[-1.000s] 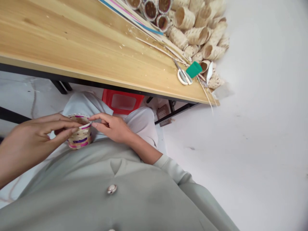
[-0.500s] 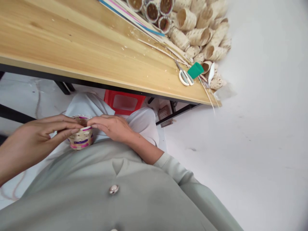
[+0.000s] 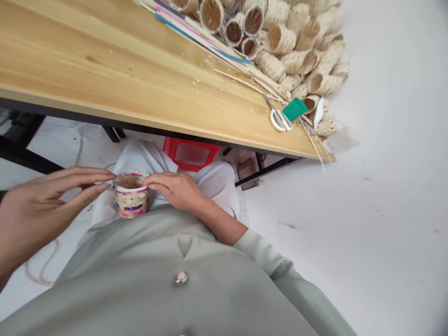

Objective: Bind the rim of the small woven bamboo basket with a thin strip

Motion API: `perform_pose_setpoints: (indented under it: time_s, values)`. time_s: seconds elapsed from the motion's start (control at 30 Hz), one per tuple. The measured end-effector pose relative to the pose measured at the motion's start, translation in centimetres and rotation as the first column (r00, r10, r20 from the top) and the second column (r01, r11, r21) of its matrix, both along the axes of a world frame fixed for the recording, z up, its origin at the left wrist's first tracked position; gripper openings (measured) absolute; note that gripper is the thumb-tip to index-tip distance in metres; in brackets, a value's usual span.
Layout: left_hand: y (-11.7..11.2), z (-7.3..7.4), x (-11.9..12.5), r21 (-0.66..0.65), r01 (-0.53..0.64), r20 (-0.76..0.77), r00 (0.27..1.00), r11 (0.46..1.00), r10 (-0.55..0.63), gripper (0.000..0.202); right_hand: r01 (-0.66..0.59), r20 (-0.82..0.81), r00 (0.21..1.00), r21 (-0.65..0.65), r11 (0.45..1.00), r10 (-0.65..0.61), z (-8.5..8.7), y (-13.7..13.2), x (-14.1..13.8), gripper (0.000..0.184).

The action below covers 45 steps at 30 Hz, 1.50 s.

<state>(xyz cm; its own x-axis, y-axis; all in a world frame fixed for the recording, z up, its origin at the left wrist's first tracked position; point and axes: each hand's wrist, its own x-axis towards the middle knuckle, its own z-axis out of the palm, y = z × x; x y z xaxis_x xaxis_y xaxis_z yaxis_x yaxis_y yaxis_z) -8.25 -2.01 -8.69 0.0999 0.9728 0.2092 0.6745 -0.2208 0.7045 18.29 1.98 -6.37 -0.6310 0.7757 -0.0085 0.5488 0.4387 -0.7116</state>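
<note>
A small woven bamboo basket [image 3: 131, 203] with pink and purple strips sits in my lap, its round mouth facing up. My right hand [image 3: 177, 189] grips the right side of its rim between thumb and fingers. At the left side of the rim is my left hand [image 3: 66, 196], its long fingers reaching to the edge and its thumb drawn close beneath them. Whatever lies between that thumb and those fingers is too small to make out.
On the wooden table [image 3: 105, 70] lie scissors [image 3: 280, 120], a green cup-like piece [image 3: 295, 109] and long coloured strips [image 3: 203, 39]. Many woven tubes [image 3: 280, 39] are heaped at its far right. A red plastic stool [image 3: 191, 154] stands underneath.
My left hand has drawn back leftwards from over the basket's front rim, so more of the basket shows. The right hand keeps its grip on the rim. The whole view has shifted slightly.
</note>
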Motion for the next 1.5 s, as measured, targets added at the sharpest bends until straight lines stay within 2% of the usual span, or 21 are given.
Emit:
perform_pose_setpoints:
  time_s: [0.13,0.33,0.5,0.6,0.73,0.8,0.9,1.07,1.2,1.33,1.5]
  values:
    - [0.2,1.4,2.0,-0.048,0.185,-0.004,0.983,0.982,-0.185,0.044,0.010,0.006,1.000,-0.009,1.000,-0.010,0.2,-0.1,0.0,0.023]
    - [2.4,1.5,1.6,-0.127,0.269,-0.108,0.953,0.955,-0.283,0.067,0.010,0.022,1.000,-0.012,1.000,-0.010,0.2,-0.1,-0.1,0.023]
    - [3.6,1.1,1.3,-0.098,0.386,-0.216,0.892,0.917,-0.398,0.072,-0.004,0.053,0.999,-0.008,1.000,0.004,0.3,0.0,0.0,0.024]
    - [3.5,0.7,1.4,-0.049,0.405,-0.204,0.891,0.913,-0.406,0.068,-0.004,0.100,0.995,-0.009,1.000,0.005,0.5,0.0,0.1,0.024]
    - [2.6,0.0,1.3,0.046,0.430,-0.172,0.892,0.902,-0.417,0.049,-0.012,0.135,0.991,0.003,1.000,0.011,0.6,0.1,0.2,0.025]
    - [2.1,-0.4,1.1,0.052,0.402,-0.146,0.909,0.914,-0.391,0.040,-0.018,0.138,0.990,0.002,1.000,0.018,0.7,0.2,0.3,0.025]
    - [1.4,-0.8,1.2,0.013,0.328,-0.102,0.940,0.945,-0.325,0.038,-0.018,0.135,0.991,-0.009,1.000,0.019,0.7,0.2,0.3,0.027]
    - [0.4,0.3,3.0,-0.104,0.201,-0.093,0.973,0.974,-0.211,0.041,-0.001,0.114,0.994,-0.019,1.000,0.004,0.6,0.2,0.2,0.023]
    - [0.1,1.7,4.9,-0.062,0.110,-0.109,0.987,0.992,-0.116,0.050,-0.014,0.070,0.997,-0.048,0.999,0.017,0.6,0.2,0.2,0.023]
    - [0.8,2.2,5.2,0.007,0.197,-0.093,0.976,0.980,-0.196,0.045,-0.039,0.076,0.996,-0.051,0.998,0.043,0.7,0.2,0.2,0.025]
    - [1.1,1.8,4.6,0.037,0.293,-0.098,0.952,0.955,-0.288,0.039,-0.049,0.088,0.995,-0.078,0.996,0.056,1.1,0.1,0.0,0.024]
